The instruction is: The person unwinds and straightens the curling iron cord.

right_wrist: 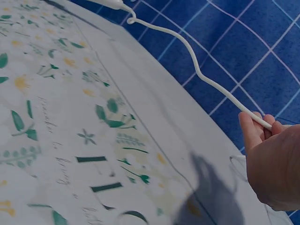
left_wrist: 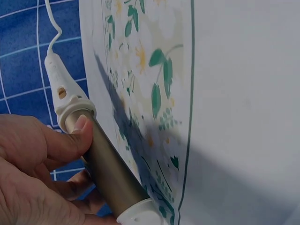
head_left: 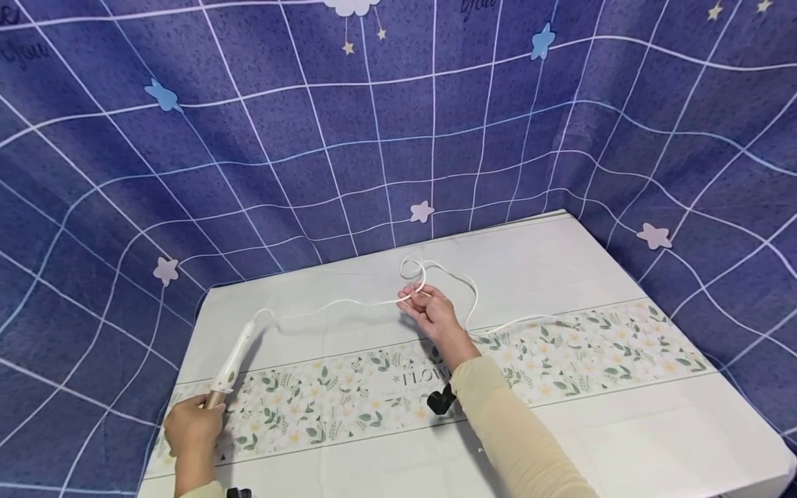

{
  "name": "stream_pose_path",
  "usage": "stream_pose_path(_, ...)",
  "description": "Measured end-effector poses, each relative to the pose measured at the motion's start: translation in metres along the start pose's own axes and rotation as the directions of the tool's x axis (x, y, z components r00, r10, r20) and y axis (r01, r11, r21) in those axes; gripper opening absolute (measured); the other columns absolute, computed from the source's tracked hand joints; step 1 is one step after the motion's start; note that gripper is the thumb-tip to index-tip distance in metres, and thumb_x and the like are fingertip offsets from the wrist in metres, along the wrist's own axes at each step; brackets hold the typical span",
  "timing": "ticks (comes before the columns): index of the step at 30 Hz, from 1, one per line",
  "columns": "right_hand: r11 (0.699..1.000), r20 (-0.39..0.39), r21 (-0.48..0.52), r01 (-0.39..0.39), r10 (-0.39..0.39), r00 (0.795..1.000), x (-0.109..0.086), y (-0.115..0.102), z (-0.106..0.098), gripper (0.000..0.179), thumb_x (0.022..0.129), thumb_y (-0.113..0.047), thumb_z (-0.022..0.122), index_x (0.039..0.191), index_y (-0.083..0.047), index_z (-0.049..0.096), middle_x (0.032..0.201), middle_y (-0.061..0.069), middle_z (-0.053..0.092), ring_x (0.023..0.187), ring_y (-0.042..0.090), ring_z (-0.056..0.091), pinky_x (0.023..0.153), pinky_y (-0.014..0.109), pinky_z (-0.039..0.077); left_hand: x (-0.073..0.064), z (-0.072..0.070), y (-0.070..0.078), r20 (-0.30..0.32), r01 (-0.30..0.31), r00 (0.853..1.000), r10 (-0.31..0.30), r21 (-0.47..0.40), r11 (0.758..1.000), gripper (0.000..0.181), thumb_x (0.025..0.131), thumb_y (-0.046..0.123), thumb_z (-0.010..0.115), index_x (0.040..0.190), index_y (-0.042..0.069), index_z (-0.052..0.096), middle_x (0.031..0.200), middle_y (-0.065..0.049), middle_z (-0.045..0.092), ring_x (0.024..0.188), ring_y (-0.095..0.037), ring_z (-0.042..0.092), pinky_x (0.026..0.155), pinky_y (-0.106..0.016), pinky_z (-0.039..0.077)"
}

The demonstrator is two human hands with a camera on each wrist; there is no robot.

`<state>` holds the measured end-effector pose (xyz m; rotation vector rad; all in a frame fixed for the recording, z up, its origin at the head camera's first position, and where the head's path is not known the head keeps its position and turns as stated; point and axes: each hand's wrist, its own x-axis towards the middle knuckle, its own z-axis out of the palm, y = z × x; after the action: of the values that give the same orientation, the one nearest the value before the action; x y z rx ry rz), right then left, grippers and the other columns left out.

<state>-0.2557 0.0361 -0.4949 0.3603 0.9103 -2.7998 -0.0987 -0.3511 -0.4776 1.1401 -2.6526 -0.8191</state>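
Note:
My left hand (head_left: 194, 427) grips a curling iron (head_left: 236, 353) by its bronze barrel (left_wrist: 108, 164), thumb on top and fingers beneath. The iron's white handle (left_wrist: 65, 86) points away from me, toward the back of the table. A white end cap (left_wrist: 143, 213) shows at the barrel's other end. From the handle a white cord (head_left: 349, 301) runs right to my right hand (head_left: 436, 315), which pinches it between thumb and fingers above the table. Past that hand the cord makes a small loop, then trails right onto the tabletop; its end is hard to make out.
A white cloth with a floral band (head_left: 598, 346) covers the table (head_left: 349, 470). Dark blue curtains (head_left: 373, 159) with grid lines and stars hang behind and at both sides. Black straps or mounts (head_left: 441, 400) show by both wrists.

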Motion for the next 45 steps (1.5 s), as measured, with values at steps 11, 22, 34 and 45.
stream_pose_path(11,0.999,-0.007,-0.039,-0.019,0.019,1.000,-0.001,0.020,-0.001,0.013,0.093,0.013,0.047,0.105,0.008,0.051,0.100,0.021,0.063,0.102,0.034,0.063,0.098,0.048,0.044,0.003,-0.002,-0.009,-0.057,0.027,0.998,-0.027,-0.004,1.000,0.040,0.086,0.007,0.064,0.122,-0.006,0.057,0.118,-0.039,0.048,0.111,-0.060,0.042,0.093,-0.077,0.027)
stream_pose_path(22,0.990,0.013,-0.076,-0.116,0.117,0.993,-0.001,0.029,0.001,0.022,0.094,0.014,0.045,0.115,0.012,0.050,0.114,0.028,0.058,0.101,0.032,0.063,0.100,0.045,0.044,0.009,-0.004,-0.021,-0.086,0.015,0.996,-0.017,-0.020,1.000,0.041,0.084,0.007,0.064,0.123,-0.005,0.056,0.117,-0.040,0.047,0.112,-0.060,0.039,0.094,-0.075,0.027)
stream_pose_path(34,0.984,0.150,0.052,-0.171,0.162,0.975,0.001,0.031,0.002,0.010,0.099,0.006,0.041,0.103,0.001,0.050,0.110,0.020,0.056,0.125,0.038,0.047,0.106,0.046,0.038,0.014,-0.009,-0.030,-0.046,0.031,0.998,-0.031,-0.004,1.000,0.039,0.083,0.010,0.061,0.119,-0.004,0.058,0.113,-0.041,0.046,0.108,-0.064,0.038,0.086,-0.079,0.028)
stream_pose_path(45,0.978,0.191,0.031,-0.204,0.194,0.962,0.002,0.032,0.001,0.014,0.099,0.000,0.044,0.113,0.002,0.050,0.101,0.015,0.059,0.108,0.028,0.058,0.108,0.049,0.034,0.014,-0.009,-0.034,-0.053,0.017,0.998,-0.017,-0.009,1.000,0.039,0.083,0.006,0.060,0.119,-0.007,0.056,0.112,-0.043,0.043,0.111,-0.063,0.034,0.090,-0.075,0.027)
